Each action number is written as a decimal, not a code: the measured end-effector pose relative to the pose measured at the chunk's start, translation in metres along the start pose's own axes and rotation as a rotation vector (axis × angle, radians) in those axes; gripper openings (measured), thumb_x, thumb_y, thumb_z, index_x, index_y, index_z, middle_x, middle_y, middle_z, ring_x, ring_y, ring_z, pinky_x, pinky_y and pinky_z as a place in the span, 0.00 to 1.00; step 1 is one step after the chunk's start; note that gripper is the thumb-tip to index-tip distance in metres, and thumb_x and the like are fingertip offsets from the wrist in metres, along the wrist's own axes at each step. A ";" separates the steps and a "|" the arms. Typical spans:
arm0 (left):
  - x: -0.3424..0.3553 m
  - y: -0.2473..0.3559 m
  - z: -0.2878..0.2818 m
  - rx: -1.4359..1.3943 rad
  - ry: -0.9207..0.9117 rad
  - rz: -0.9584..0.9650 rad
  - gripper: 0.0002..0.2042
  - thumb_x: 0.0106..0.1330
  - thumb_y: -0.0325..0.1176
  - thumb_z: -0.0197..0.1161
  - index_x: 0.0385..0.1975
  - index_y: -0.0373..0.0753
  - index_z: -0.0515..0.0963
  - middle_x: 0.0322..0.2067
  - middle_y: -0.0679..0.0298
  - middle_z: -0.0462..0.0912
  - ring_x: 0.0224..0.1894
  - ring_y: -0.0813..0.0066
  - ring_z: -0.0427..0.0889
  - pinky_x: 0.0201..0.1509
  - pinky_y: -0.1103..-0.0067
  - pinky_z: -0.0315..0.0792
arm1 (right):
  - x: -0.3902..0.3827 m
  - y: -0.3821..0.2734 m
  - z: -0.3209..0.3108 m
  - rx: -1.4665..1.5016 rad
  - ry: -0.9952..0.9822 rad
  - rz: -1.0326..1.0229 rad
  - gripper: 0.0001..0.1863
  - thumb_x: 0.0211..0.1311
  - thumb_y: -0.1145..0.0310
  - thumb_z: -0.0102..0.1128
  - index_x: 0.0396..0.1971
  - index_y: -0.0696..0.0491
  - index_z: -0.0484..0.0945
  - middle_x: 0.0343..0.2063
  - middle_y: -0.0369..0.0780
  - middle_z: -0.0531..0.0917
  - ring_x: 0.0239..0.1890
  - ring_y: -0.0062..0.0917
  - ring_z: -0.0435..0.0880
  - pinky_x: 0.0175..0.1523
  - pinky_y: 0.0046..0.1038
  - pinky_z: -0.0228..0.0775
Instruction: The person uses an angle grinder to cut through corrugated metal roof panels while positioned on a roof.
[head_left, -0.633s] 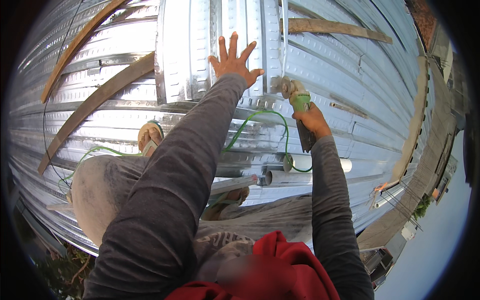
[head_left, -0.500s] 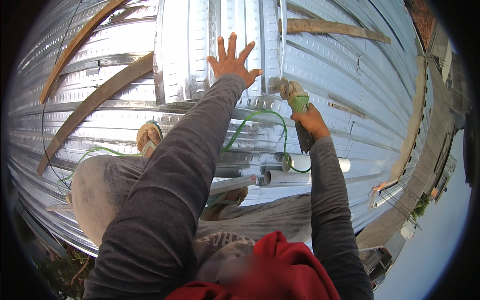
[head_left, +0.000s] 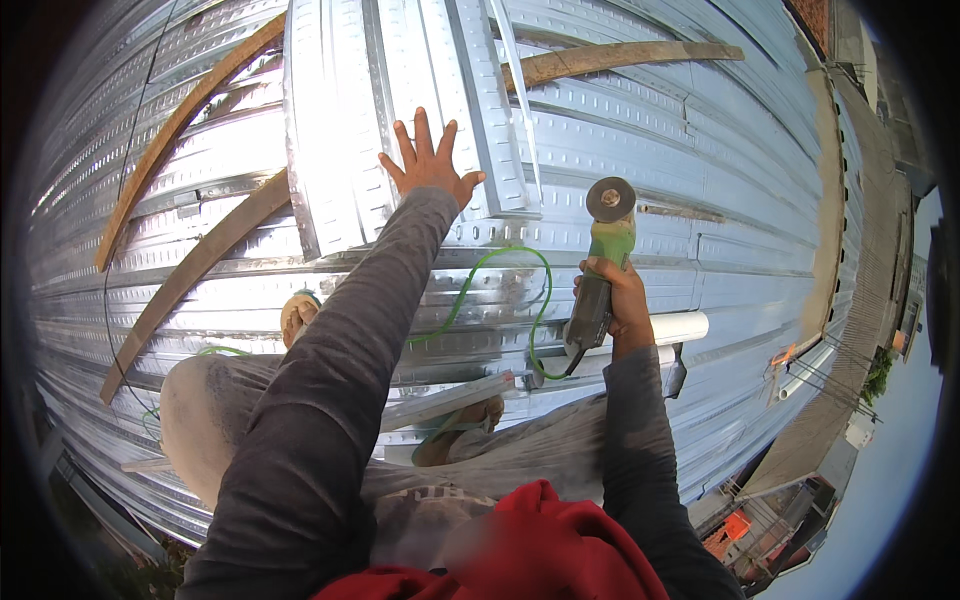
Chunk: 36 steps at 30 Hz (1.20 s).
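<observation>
My left hand (head_left: pixel 430 165) lies flat, fingers spread, on a ribbed metal decking sheet (head_left: pixel 345 130) that runs away from me. In my right hand (head_left: pixel 625 305) is a green and dark grey angle grinder (head_left: pixel 612 243), gripped round its body. Its round disc (head_left: pixel 610 200) faces up, to the right of the sheet's near end and apart from it. A thin metal strip (head_left: pixel 522 100) stands off along the sheet's right edge. From the grinder's back end a green cord (head_left: pixel 545 290) loops left across the deck.
Ribbed metal decking (head_left: pixel 640 130) spreads all round. Wooden planks lie at left (head_left: pixel 200 265) and far right (head_left: pixel 620 60). White pipes (head_left: pixel 680 328) and a metal bar (head_left: pixel 450 400) lie near my feet. A concrete ledge (head_left: pixel 830 200) borders the right.
The grinder has come away from the sheet's edge, toward the right and nearer me, and its disc has turned upward. My left hand remains flat on the sheet.
</observation>
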<state>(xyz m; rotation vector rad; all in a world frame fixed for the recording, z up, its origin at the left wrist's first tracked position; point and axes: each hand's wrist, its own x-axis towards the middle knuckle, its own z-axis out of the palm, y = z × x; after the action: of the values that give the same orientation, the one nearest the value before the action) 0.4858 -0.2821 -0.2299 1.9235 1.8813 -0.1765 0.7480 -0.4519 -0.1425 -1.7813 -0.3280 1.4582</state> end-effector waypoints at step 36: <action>0.079 0.084 0.054 -1.419 0.011 -0.186 0.19 0.73 0.44 0.64 0.51 0.33 0.79 0.41 0.60 0.84 0.32 0.70 0.82 0.32 0.71 0.76 | -0.058 -0.029 -0.105 1.016 0.130 -0.162 0.19 0.63 0.63 0.69 0.45 0.56 0.72 0.35 0.40 0.79 0.36 0.31 0.83 0.43 0.36 0.83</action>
<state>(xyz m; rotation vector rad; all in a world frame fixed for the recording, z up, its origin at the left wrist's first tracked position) 0.5842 -0.2290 -0.2903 0.7472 1.4211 0.8756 0.8344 -0.5132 -0.0784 -0.9740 0.3014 1.0715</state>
